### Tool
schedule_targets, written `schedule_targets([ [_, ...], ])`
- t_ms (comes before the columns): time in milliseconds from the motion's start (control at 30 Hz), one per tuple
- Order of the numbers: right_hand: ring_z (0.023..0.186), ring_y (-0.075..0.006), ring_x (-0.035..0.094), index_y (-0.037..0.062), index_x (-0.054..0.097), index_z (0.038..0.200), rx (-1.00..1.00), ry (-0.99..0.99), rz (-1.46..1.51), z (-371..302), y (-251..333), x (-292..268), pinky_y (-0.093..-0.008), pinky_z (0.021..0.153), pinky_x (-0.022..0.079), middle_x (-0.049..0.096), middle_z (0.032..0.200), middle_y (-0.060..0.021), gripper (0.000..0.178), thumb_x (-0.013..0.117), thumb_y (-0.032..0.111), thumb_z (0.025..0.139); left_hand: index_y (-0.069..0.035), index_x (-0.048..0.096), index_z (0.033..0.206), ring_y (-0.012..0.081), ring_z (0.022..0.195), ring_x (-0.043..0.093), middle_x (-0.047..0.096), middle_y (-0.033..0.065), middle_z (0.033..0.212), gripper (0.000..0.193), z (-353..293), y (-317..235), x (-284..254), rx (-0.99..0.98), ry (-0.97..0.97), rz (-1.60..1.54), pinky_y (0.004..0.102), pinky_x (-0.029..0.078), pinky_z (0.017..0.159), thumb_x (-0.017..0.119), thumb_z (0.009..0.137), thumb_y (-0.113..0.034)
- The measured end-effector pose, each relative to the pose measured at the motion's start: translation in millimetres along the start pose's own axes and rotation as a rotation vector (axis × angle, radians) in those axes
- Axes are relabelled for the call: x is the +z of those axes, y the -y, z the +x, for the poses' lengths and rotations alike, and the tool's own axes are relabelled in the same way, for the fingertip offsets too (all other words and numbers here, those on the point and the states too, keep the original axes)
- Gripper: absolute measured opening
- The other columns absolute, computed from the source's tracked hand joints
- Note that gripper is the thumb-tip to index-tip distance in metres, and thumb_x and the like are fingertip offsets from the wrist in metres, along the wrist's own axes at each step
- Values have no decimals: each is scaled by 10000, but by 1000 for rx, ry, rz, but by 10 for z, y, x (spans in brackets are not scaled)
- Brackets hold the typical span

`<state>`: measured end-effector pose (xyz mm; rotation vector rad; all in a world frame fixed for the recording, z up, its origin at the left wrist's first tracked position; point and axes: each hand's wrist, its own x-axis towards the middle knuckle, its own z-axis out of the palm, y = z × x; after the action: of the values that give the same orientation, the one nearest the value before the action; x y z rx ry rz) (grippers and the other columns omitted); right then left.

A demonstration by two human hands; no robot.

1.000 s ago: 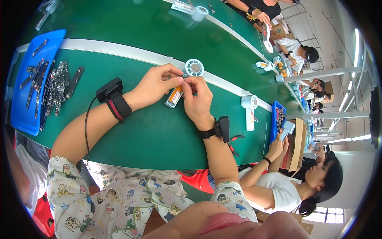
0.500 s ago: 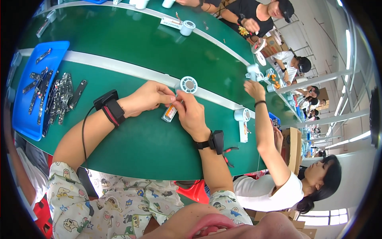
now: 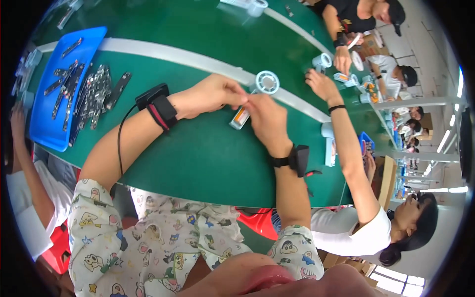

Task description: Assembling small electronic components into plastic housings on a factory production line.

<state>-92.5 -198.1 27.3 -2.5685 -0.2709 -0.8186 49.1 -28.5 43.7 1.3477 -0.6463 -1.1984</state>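
A light-blue handheld fan (image 3: 267, 82) with a round vented head lies between my hands, its handle (image 3: 239, 119) pointing toward me. An orange part shows inside the open handle. My right hand (image 3: 268, 121) is closed around the handle, with thumb and fingertips near its upper end. Beside it my left hand (image 3: 210, 96) is pinched, its fingertips meeting those of the right. Whatever sits between the left fingertips is too small and hidden to name.
At left, a blue tray (image 3: 47, 111) holds several dark circuit strips, with a pile of more strips (image 3: 96, 96) beside it. A pale rail (image 3: 173, 52) crosses the green table. Red-handled pliers (image 3: 312, 173) lie right of my wrist. A co-worker's arm (image 3: 349, 138) reaches across at right.
The whole view has shifted, while my hands keep nearly the same hold on the fan. The far co-worker in black has lowered a hand to a pale-blue piece on the table.
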Motion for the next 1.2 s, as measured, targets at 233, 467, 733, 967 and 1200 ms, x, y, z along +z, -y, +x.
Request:
schedule_targets([
  [233,901,-216,727,-22,660,1123,538,-259,768,-48,75,-352,-331,774,596,726,1058,-140,213,664,-86,920,-46,700,1150,42,754,544,661,-15,887,297,0,129,81,271,-154,-26,213,393,602,728,946,-260],
  [467,1014,-259,720,-40,617,1204,631,-256,999,-83,39,-345,-360,895,577,718,1164,-189,297,652,-112,918,-30,664,1240,33,702,492,625,-16,887,311,-23,191,105,292,-202,43,222,388,594,692,979,-196],
  [733,1018,-242,715,-34,611,1236,557,-275,940,-99,127,-256,-358,921,575,722,1156,-189,322,653,-110,925,-42,646,1311,117,965,601,662,29,1058,334,-8,326,218,556,-267,215,281,487,895,672,992,-141],
  [967,979,-184,703,-32,612,1242,547,-343,773,-79,193,-119,-306,878,586,733,1078,-152,360,709,-88,900,-65,641,1337,165,1036,605,655,58,1168,351,-9,316,201,605,-201,343,304,475,946,667,1001,-166],
  [1200,944,-165,702,-37,672,1149,531,-313,659,-64,154,-193,-297,859,588,742,1019,-129,284,749,-68,877,-67,679,1273,211,936,638,656,106,1021,309,107,253,234,702,-188,386,337,517,864,668,980,-163],
])
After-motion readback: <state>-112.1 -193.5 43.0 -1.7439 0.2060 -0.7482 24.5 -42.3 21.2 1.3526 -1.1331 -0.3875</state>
